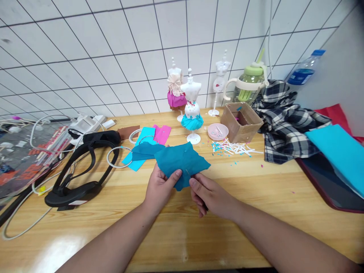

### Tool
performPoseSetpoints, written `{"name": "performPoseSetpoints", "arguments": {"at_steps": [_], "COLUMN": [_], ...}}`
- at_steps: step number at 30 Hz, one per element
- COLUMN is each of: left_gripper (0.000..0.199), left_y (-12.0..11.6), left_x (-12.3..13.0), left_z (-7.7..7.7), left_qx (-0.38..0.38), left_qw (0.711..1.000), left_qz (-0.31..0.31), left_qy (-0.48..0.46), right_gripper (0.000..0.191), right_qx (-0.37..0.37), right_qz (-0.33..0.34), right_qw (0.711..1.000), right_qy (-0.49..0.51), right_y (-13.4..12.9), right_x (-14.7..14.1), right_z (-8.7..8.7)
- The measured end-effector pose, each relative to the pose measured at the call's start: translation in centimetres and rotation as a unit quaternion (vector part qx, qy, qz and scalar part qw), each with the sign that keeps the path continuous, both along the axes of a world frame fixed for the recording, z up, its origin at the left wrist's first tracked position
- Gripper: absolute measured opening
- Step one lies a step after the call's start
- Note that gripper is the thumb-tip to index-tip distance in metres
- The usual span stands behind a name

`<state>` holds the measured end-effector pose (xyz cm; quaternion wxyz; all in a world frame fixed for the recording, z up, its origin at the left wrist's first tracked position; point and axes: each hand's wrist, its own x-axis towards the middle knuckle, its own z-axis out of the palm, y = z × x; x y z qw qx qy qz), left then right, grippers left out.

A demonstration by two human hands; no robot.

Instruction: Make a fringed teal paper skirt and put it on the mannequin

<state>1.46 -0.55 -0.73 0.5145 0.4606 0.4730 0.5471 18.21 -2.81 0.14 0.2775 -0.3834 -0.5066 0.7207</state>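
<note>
A small sewing-craft corner: a wooden tabletop (241, 180) set against a white tiled wall (108, 64). Miniature dress forms (192, 93), two of them in fabric skirts, mark it as such, as do the teal cloth (176, 155), a pink dish (218, 132) of small bits and strewn cut scraps (241, 147). A water bottle (305, 70), a green-lidded drinking jug (250, 83) and bunched plaid cloth (284, 121) look like personal belongings; whether home or studio cannot be told.

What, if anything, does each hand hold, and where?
Left hand holds the teal cloth by its lower left edge, thumb on top. Right hand is at the cloth's lower right edge; its exact hold is unclear.
</note>
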Motion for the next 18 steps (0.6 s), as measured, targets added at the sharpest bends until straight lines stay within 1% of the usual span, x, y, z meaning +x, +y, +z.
{"name": "performPoseSetpoints", "arguments": {"at_steps": [5,12,18], "left_gripper": [0.050,0.058,0.058], "left_y": [0.09,0.03,0.02], "left_x": [-0.14,-0.07,-0.09], "left_z": [-0.41,-0.26,-0.20], "left_qx": [0.002,-0.003,-0.021], "left_qw": [1.000,1.000,0.999], "left_qz": [0.010,0.009,-0.012], "left_qy": [-0.003,-0.008,-0.029], "right_gripper": [0.050,0.047,0.042], "right_qx": [-0.004,-0.016,0.017], "right_qz": [0.010,0.008,0.008], "right_qw": [1.000,1.000,1.000], "right_qy": [0.012,0.008,-0.015], "right_y": [-0.04,0.04,-0.03], "right_x": [0.10,0.14,0.17], "right_z": [0.09,0.15,-0.15]}}
